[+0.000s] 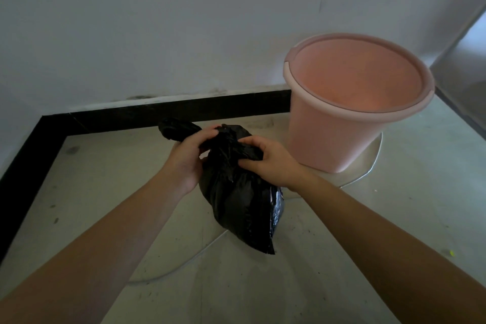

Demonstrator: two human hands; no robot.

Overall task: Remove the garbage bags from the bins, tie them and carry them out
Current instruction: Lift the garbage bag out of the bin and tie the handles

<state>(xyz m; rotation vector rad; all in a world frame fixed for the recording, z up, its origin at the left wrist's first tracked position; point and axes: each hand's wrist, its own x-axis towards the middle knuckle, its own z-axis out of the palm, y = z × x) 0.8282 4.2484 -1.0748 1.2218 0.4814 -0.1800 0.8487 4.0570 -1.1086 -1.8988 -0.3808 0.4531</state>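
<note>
- The black garbage bag (236,200) is out of the bin and held over the floor (342,258), in front of the corner of the room.
- Its long axis runs from the gathered neck up by the hands down and a little to the right, ending in a blunt lower corner that points toward the person.
- The left hand (186,155) is closed round the neck from the left; a twisted tail of plastic sticks out past it toward the wall (157,34).
- The right hand (265,163) pinches the bunched top from the right, fingers folded into the plastic.
- Whether a knot is formed I can't tell; the fingers cover that part.
- Whether the bag's lower end touches the floor is unclear.
- The pink bin (339,137) stands upright just right of the bag, unlined, against the wall.
- A black skirting strip (157,113) runs along the wall's foot.
- Both forearms are cut off by the bottom edge.
</note>
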